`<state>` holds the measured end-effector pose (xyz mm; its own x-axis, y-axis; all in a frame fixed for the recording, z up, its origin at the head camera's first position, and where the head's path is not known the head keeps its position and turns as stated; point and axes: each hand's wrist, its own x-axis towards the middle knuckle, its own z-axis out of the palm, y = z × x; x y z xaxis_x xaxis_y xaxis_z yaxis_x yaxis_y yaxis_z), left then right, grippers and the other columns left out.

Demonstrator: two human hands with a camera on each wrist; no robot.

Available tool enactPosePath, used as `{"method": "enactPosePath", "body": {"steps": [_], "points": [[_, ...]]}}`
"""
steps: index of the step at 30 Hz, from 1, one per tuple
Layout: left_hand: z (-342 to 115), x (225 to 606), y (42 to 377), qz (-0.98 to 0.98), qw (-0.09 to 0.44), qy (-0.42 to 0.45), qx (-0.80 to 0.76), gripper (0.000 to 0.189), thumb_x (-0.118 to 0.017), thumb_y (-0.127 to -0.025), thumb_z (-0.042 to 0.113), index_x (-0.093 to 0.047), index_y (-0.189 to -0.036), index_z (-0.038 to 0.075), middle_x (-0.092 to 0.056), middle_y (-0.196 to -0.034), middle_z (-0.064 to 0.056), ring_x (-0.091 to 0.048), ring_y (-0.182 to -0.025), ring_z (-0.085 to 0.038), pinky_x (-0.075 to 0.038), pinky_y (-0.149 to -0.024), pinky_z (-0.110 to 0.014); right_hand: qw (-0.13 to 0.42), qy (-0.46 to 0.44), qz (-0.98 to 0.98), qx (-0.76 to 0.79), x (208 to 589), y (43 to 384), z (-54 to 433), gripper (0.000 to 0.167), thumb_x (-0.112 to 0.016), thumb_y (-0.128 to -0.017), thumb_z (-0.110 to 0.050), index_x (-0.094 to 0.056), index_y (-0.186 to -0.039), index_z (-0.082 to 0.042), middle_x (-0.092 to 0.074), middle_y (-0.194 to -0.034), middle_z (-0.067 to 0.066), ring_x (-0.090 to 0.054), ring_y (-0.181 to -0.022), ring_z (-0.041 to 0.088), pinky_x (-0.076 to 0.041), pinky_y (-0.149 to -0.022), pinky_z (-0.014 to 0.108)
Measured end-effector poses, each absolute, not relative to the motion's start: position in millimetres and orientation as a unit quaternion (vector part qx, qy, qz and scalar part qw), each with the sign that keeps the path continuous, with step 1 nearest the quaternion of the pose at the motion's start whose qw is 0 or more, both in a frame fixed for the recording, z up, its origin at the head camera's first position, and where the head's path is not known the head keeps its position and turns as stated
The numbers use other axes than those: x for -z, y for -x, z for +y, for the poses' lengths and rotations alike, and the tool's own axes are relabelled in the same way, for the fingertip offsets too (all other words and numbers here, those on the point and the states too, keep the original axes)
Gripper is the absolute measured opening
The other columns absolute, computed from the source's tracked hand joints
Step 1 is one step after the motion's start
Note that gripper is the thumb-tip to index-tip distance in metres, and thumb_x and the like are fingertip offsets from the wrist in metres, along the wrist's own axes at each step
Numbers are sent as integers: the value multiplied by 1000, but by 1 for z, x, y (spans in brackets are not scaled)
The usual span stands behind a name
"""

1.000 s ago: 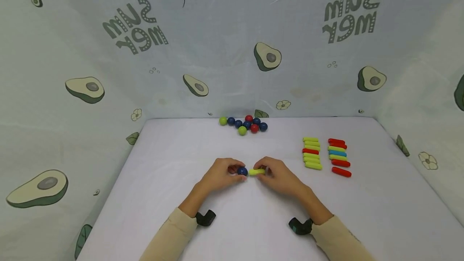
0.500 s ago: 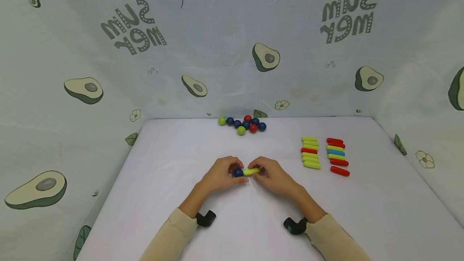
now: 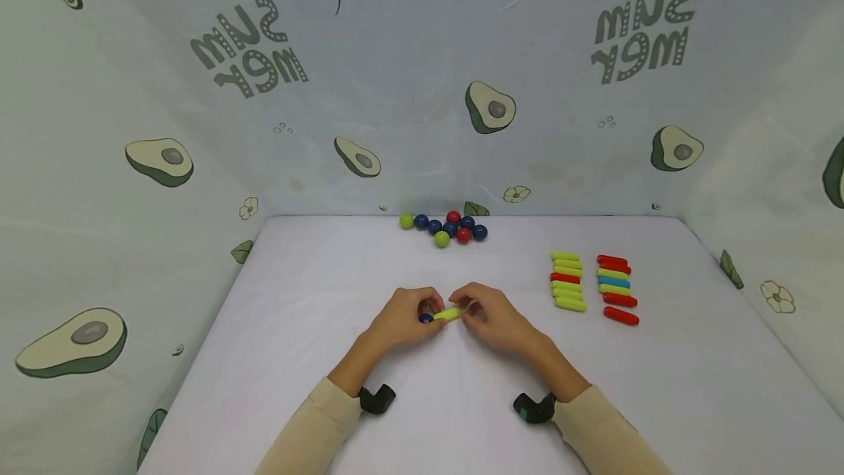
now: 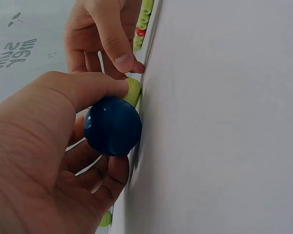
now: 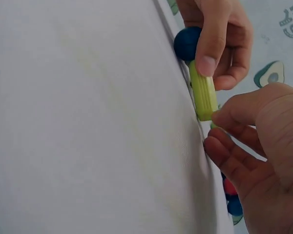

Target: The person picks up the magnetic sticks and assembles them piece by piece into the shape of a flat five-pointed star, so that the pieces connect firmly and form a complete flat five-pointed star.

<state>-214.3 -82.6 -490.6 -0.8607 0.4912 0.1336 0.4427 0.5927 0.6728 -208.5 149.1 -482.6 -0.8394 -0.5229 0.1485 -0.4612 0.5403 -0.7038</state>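
My left hand (image 3: 404,317) pinches a yellow-green plastic rod (image 5: 203,92) close to one end, with the thumb laid along it. A glossy dark blue ball (image 4: 113,126) sits at that end of the rod, beside the left fingers and over the white table. At the rod's other end is my right hand (image 3: 493,316). Its thumb tip is right at the rod's end in the right wrist view, and the other fingers are loosely bent, spread apart from the rod. In the left wrist view, the right fingertips appear just beyond the rod.
Several green, blue and red balls (image 3: 464,235) are grouped at the table's (image 3: 316,270) back edge. To the right lie two columns of rods, one mostly yellow-green (image 3: 570,305), the other red (image 3: 620,315), yellow-green and blue. A patterned cloth (image 3: 422,94) hangs behind.
The rod and blue ball, first apart, have come together end to end. Both have shifted left, the left hand has taken the rod, and the right fingers have loosened from it.
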Motion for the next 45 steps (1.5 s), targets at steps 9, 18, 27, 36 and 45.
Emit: {"method": "enactPosePath", "body": {"steps": [9,18,27,36,45], "points": [[-83,492,214,899,73,-262,-345,26,-78,-90,31,-73,-110,16,-64,-88,10,-53,-76,-4,-46,-71,-20,11,245,889,386,480,237,146,30,-66,-98,-3,-66,-127,-7,-69,-121,7,-63,-105,19,-56,-93,39],[-85,496,214,889,76,-278,-355,19,-80,-90,24,-76,-107,16,-60,-82,9,-50,-71,-2,-44,-67,-18,6,227,901,370,473,282,133,48,-66,-98,-7,-54,-144,-6,-57,-143,14,-63,-113,29,-57,-94,45],[-89,494,211,879,82,-275,-380,17,-79,-90,18,-77,-107,16,-64,-83,9,-53,-72,-2,-46,-67,-19,21,228,912,341,477,304,118,63,-66,-98,-10,-42,-157,-11,-39,-164,10,-59,-114,28,-54,-93,43],[-88,499,216,868,93,-284,-396,18,-77,-91,19,-75,-108,18,-66,-87,10,-56,-75,-2,-48,-69,-19,13,201,928,312,475,311,116,61,-69,-97,-13,-47,-154,-10,-49,-145,15,-57,-103,24,-51,-89,40],[-90,498,219,866,91,-287,-399,21,-77,-91,22,-76,-112,19,-66,-86,11,-56,-74,-1,-48,-68,-19,8,185,923,339,478,309,123,36,-70,-94,-10,-61,-129,-5,-62,-120,13,-56,-95,23,-48,-84,36]]}}
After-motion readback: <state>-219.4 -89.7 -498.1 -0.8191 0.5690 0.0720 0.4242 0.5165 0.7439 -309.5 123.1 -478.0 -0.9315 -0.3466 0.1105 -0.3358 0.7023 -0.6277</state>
